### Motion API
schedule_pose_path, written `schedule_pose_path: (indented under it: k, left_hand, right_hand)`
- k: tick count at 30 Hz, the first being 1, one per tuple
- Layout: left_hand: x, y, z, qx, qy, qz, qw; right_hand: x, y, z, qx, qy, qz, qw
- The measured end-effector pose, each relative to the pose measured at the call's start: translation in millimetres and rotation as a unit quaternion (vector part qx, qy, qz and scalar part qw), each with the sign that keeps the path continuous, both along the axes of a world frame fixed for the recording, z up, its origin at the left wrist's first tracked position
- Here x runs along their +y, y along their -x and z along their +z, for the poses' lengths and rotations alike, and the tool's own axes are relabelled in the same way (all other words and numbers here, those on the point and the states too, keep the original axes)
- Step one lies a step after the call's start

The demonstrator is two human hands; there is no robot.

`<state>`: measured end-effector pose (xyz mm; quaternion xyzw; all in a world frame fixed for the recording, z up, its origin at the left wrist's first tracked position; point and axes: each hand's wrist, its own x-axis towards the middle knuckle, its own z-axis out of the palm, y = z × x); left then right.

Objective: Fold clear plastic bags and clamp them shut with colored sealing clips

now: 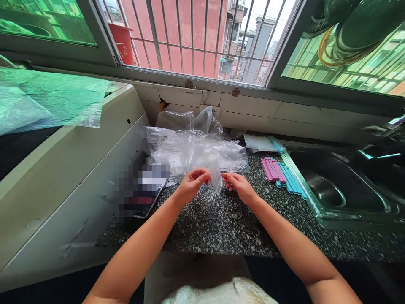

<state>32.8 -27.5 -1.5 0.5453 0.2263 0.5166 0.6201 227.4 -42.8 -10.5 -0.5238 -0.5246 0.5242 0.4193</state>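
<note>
Head view: left hand [193, 180], right hand [236, 184] grips pinching small clear bag [217, 179] between them.

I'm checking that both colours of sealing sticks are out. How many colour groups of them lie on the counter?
2. The pink sticks lie beside the sink; the blue sticks lie right of them, along the sink's rim. More may be hidden under the plastic bags.

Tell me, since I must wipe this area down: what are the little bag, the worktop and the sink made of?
The small bag held between the left hand and right hand looks like thin clear plastic film, glossy and creased. The worktop seems polished speckled black stone, perhaps granite. The sink looks like brushed stainless steel, grey with soft reflections.
</note>
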Motion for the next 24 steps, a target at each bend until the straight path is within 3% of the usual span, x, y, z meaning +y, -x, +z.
schedule_pose_path:
  k: [4,15,24]
  left_hand:
    - [0.4,1.8,-0.6,0.015,-0.006,-0.014,1.000]
    - [2.2,4.3,-2.0,0.039,0.000,-0.018,0.999]
    - [4.0,5.3,5.5,0.126,0.002,0.069,0.990]
  right_hand:
    - [-2.0,2.1,2.8,0.042,-0.005,0.001,0.999]
    - [-1.4,-0.7,5.8,0.014,-0.037,-0.004,0.999]
    - [0.3,-5.1,8.6,-0.027,-0.076,-0.011,0.997]
